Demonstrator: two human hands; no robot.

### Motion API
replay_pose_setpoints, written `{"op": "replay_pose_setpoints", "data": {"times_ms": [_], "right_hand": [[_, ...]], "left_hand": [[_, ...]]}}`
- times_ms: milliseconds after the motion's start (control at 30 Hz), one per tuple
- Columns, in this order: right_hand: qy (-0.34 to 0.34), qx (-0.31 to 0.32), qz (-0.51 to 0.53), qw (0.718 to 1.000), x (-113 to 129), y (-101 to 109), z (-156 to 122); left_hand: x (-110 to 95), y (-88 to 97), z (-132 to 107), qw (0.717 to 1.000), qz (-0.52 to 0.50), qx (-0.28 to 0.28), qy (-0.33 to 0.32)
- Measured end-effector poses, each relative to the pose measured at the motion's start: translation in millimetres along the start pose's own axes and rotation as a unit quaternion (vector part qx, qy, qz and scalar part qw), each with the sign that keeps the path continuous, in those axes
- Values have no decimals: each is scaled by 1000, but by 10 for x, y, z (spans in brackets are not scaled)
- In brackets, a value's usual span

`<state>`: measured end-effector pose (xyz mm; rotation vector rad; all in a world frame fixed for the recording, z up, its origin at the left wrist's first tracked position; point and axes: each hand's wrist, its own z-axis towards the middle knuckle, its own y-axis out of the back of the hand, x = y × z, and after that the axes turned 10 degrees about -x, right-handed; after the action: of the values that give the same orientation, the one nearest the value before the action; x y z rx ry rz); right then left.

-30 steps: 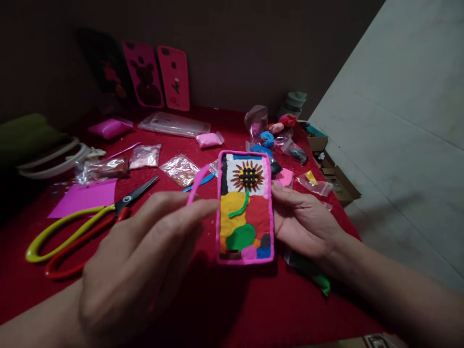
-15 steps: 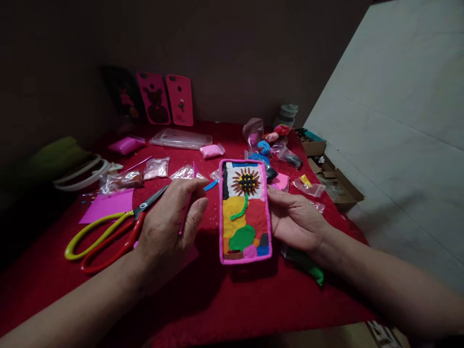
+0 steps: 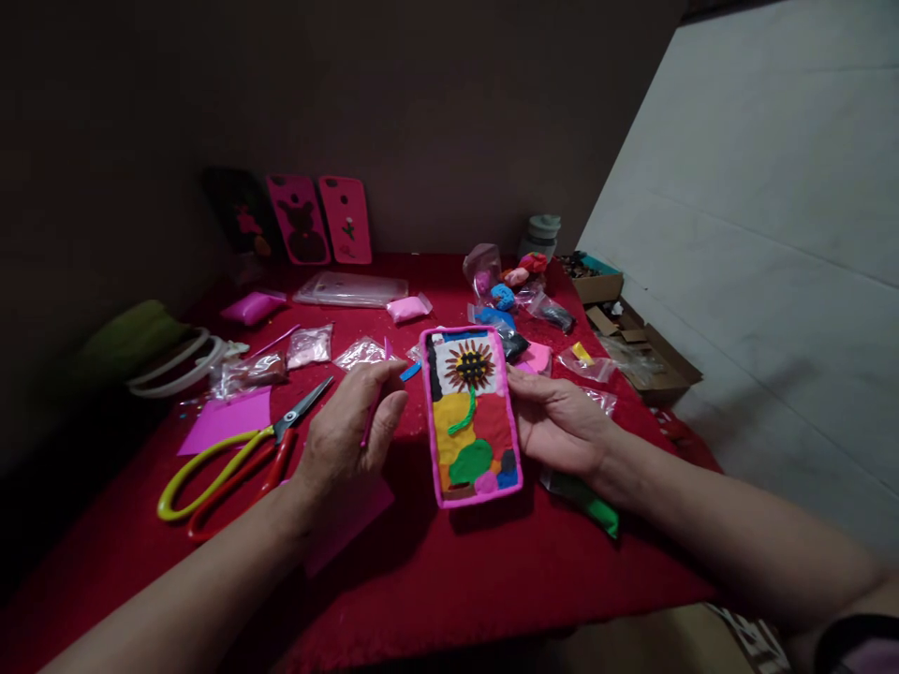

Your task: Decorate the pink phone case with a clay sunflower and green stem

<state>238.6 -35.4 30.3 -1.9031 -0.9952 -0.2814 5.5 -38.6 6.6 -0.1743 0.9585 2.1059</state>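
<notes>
A phone case covered in coloured clay, with a sunflower, a green stem and a pink rim, is held up above the table by my right hand, which grips its right edge. Left of the case, my left hand is curled around a thin pink stick, apart from the case. Just beyond the left wrist, scissors with one yellow and one red handle lie on the red cloth. A pink sheet is partly hidden under my left forearm. Near the right wrist rests a green clay packet.
Three decorated cases, one a pink bear case, lean on the back wall. Clear cases and several clay bags lie on the red cloth. A lidded jar stands at the back; cardboard boxes sit at the right.
The view has shifted slightly. The phone case is tilted a little more to the left in my right hand. My left hand still holds the pink stick beside it.
</notes>
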Motion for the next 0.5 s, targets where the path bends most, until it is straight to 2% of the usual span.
{"op": "replay_pose_setpoints", "data": {"times_ms": [500], "right_hand": [[-7, -2, 0, 1000, -4, 48, 53]], "left_hand": [[17, -25, -11, 998, 23, -8, -51]]}}
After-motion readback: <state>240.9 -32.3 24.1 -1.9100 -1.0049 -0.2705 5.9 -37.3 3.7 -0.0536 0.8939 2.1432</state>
